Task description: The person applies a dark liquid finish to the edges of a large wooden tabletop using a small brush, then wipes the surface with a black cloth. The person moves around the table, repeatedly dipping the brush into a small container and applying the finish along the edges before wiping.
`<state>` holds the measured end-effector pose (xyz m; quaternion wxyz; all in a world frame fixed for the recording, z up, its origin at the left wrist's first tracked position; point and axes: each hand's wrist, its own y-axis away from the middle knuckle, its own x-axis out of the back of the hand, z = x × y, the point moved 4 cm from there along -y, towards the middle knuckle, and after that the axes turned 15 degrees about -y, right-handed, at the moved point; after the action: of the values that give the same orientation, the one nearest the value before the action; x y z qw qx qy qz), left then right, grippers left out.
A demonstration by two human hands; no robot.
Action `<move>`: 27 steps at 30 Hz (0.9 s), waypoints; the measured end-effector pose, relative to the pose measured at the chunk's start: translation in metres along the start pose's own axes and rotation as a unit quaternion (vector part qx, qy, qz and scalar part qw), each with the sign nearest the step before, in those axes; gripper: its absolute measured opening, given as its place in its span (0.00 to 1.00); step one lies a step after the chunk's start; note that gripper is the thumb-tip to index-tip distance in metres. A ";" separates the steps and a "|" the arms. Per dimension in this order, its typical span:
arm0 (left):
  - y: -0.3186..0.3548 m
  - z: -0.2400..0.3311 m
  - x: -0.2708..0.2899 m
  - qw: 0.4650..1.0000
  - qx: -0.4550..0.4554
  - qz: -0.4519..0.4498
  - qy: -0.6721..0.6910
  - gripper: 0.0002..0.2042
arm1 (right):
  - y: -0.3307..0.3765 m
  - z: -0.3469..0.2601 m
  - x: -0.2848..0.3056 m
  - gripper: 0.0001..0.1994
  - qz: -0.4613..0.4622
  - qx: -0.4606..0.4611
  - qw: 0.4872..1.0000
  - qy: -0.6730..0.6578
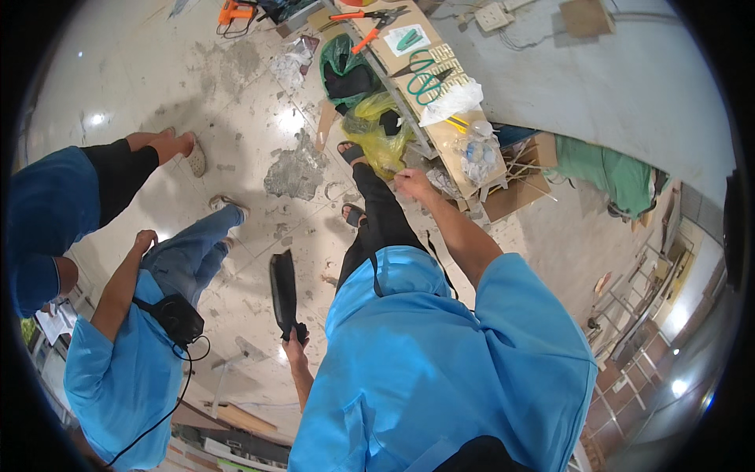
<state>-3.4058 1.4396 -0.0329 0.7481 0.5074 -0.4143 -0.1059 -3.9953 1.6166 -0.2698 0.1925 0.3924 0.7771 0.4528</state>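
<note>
My left hand [296, 344] is closed round the narrow lower end of a long, flat black object [283, 295], which stands out away from me above the tiled floor; its exact kind cannot be made out. Ahead and to the right, my right hand [413, 185] hangs with its fingers curled, and nothing shows in it. It is nearest to the yellow plastic bag [381, 141] and the front edge of the workbench [409, 86]. Whether it touches either one I cannot tell.
On the workbench lie orange-handled cutters [381, 22], green-handled scissors [425, 76] and a clear plastic bag [476, 153]. A green bag [342, 67] stands beside it. Two people are at my left, one in light blue [130, 377], one in dark blue [55, 197]. Cardboard [515, 197] leans at the right.
</note>
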 end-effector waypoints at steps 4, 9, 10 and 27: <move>0.012 0.013 -0.004 0.999 0.032 0.021 0.030 0.17 | -0.016 -0.050 -0.018 0.14 -0.031 -0.040 0.998 0.033; 0.028 0.019 -0.021 0.997 0.039 0.017 0.058 0.17 | -0.038 -0.076 -0.009 0.14 0.007 -0.097 0.995 0.029; 0.033 0.014 -0.025 0.995 0.076 0.027 0.053 0.18 | -0.043 -0.080 -0.007 0.14 -0.006 -0.081 0.997 0.008; 0.159 -0.185 -0.234 0.887 0.243 0.055 0.389 0.13 | -0.048 -0.185 -0.104 0.09 -0.181 -0.016 0.936 0.301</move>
<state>-3.4609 1.7728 -0.0446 0.7075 0.6499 -0.1300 0.2452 -4.0731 1.4197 -0.2216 0.0344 0.0875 0.8491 0.5198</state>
